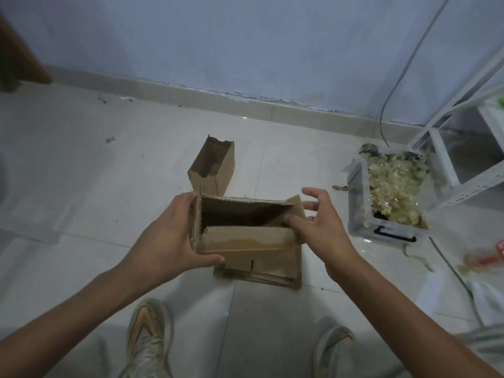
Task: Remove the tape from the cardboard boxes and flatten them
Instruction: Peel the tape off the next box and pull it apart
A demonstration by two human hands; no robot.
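— Cardboard, plain brown and soft at the edges: the open box [245, 236] is held up over the tiled floor [81, 165], above the flattened pieces [261, 271] lying there.

— Who has hold of it?

— The left hand [169, 236] grips the left end, thumb under the near corner, fingers round the side wall. The right hand [321, 222] is mostly spread; its thumb presses the near flap's right end, the other fingers loose in the air.

— So what might go wrong?

— With only one hand gripping, a hard push could twist the box free, I'd guess. And that glossy strip along the near flap may be tape; flatten first and it could tear the board.

— The other box?

— The second box [214, 166] stands open farther back, well apart from the clear bin [357, 214] of crumpled tape.
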